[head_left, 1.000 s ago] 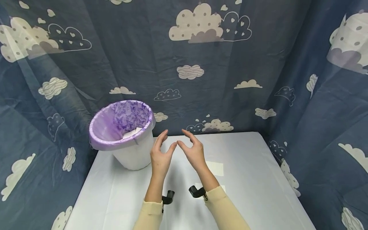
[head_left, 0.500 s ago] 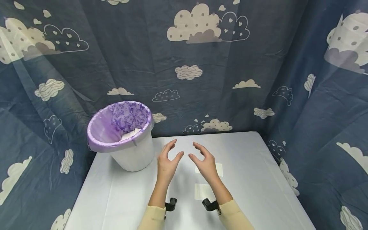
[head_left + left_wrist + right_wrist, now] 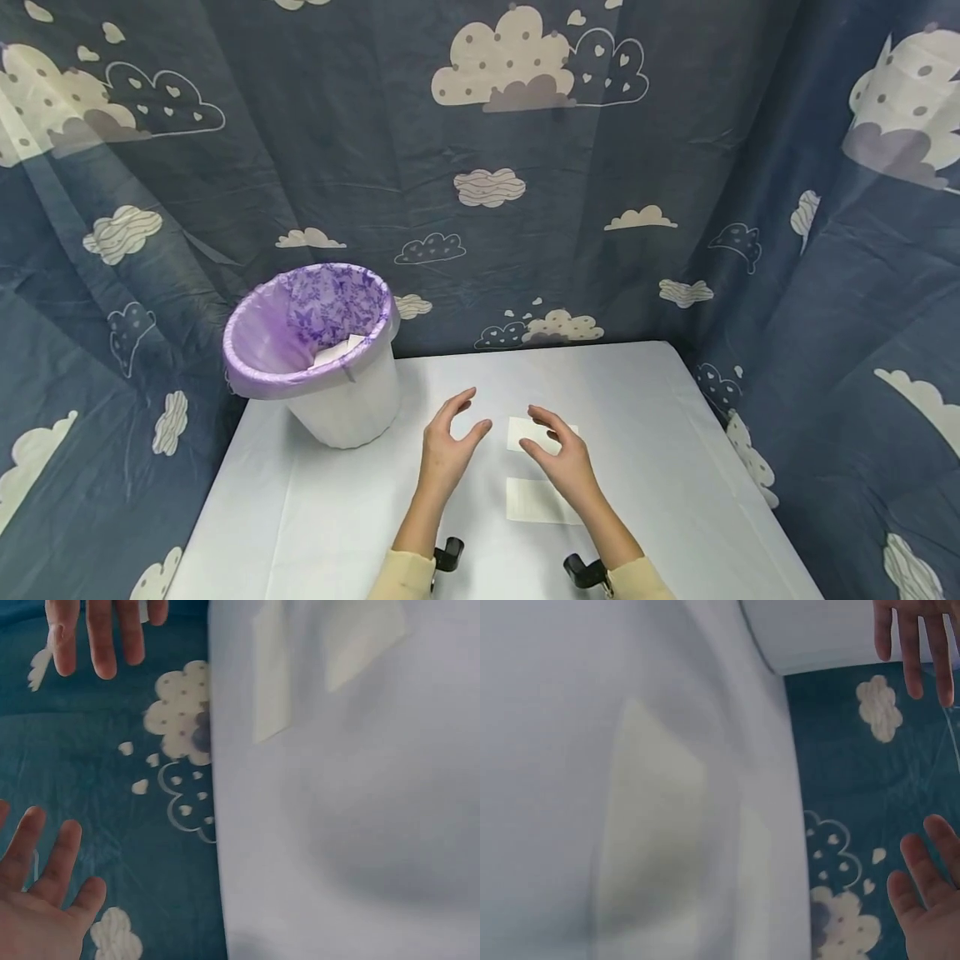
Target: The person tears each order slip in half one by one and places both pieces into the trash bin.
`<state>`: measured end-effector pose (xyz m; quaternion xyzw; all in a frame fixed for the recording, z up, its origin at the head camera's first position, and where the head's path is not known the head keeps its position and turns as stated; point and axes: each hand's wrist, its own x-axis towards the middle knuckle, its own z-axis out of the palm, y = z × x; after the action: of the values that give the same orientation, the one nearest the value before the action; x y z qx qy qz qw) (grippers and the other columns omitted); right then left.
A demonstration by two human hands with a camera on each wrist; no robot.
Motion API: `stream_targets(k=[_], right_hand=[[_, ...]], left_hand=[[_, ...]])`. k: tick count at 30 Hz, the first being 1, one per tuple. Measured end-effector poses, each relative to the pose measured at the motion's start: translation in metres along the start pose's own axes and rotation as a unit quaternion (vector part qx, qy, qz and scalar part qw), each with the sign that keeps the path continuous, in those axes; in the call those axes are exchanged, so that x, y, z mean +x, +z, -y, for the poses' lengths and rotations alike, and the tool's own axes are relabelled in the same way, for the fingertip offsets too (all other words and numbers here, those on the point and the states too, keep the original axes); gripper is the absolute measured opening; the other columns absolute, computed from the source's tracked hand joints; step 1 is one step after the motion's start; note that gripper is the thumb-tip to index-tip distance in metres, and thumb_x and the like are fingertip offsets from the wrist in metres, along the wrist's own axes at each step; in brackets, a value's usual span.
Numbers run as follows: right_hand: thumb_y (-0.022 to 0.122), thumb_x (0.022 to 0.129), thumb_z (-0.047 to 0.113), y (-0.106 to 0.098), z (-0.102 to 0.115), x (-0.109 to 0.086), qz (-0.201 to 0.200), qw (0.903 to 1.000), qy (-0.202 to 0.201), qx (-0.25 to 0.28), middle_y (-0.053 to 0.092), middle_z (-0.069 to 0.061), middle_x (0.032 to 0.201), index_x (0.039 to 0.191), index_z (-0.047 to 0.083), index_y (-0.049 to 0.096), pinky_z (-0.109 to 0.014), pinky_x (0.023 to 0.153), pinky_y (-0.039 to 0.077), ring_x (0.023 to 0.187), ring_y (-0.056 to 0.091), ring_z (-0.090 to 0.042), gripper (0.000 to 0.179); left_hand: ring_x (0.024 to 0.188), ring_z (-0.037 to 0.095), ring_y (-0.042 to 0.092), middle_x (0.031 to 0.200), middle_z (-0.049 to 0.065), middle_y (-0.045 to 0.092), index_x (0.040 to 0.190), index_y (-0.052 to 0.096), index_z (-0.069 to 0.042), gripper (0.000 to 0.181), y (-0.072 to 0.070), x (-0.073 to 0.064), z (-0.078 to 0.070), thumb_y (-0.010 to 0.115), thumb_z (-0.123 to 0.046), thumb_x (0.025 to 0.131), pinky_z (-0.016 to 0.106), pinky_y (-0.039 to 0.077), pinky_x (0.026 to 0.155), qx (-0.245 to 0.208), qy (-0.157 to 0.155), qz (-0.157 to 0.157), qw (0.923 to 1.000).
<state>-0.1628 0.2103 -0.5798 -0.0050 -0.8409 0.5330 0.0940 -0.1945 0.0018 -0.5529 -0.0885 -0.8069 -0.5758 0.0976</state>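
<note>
White table (image 3: 480, 508) (pale sheets (image 3: 531, 502) atop); blue curtains (image 3: 360, 158)

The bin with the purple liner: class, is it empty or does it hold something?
Not empty: white pieces show inside the purple liner of the bin. How full it is cannot be told.

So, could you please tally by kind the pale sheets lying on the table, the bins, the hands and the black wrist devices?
Pale sheets: 2, the nearer sheet and the farther sheet
Bins: 1, the white bin
Hands: 2, left hand and right hand
Black wrist devices: 2, left device and right device
Total: 7
</note>
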Motion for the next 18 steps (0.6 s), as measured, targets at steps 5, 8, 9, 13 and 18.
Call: stream_targets(k=[5, 8, 9, 13, 18], right_hand=[[0.081, 0.094, 0.015, -0.002, -0.017, -0.017, 0.0, 0.9998, 0.011, -0.015, 0.067, -0.007, 0.146, 0.147, 0.016, 0.061, -0.057, 0.116, 0.046, 0.136, 0.06, -0.032, 0.057], [0.082, 0.093, 0.014, -0.002, -0.029, -0.027, 0.002, 0.9993, 0.02, -0.033, 0.068, -0.007, 0.144, 0.146, 0.016, 0.062, -0.057, 0.114, 0.048, 0.133, 0.062, -0.032, 0.057], [0.082, 0.092, 0.013, -0.002, -0.033, -0.03, 0.002, 0.999, 0.02, -0.04, 0.069, -0.007, 0.143, 0.146, 0.015, 0.062, -0.058, 0.113, 0.049, 0.132, 0.063, -0.032, 0.057], [0.083, 0.091, 0.013, -0.001, -0.044, -0.04, 0.005, 0.9979, 0.024, -0.059, 0.07, -0.009, 0.142, 0.145, 0.013, 0.062, -0.06, 0.112, 0.049, 0.13, 0.065, -0.034, 0.058], [0.084, 0.091, 0.015, -0.003, -0.052, -0.045, 0.011, 0.9975, 0.034, -0.061, 0.069, -0.01, 0.142, 0.146, 0.013, 0.062, -0.061, 0.112, 0.048, 0.131, 0.064, -0.035, 0.059]], left_hand=[[0.132, 0.029, 0.066, 0.143, -0.001, 0.069, 0.14, 0.067, -0.025, 0.053, 0.01, -0.011, 0.014, 0.085, -0.029, 0.091, 0.062, 0.049, 0.112, 0.023, 0.003, 0.03, 0.9993], [0.129, 0.03, 0.067, 0.141, 0.0, 0.07, 0.14, 0.068, -0.021, 0.053, 0.016, -0.018, 0.023, 0.085, -0.028, 0.091, 0.059, 0.053, 0.108, 0.047, 0.004, 0.046, 0.9978], [0.128, 0.03, 0.067, 0.141, 0.0, 0.07, 0.14, 0.068, -0.02, 0.053, 0.018, -0.02, 0.026, 0.085, -0.028, 0.09, 0.058, 0.054, 0.107, 0.057, 0.006, 0.051, 0.9971], [0.129, 0.029, 0.067, 0.141, -0.001, 0.07, 0.139, 0.068, -0.02, 0.054, 0.026, -0.027, 0.034, 0.087, -0.026, 0.089, 0.055, 0.054, 0.108, 0.074, 0.01, 0.066, 0.995], [0.133, 0.028, 0.066, 0.14, 0.001, 0.071, 0.138, 0.069, -0.018, 0.053, 0.036, -0.035, 0.041, 0.087, -0.024, 0.088, 0.053, 0.053, 0.111, 0.084, 0.029, 0.081, 0.9927]])
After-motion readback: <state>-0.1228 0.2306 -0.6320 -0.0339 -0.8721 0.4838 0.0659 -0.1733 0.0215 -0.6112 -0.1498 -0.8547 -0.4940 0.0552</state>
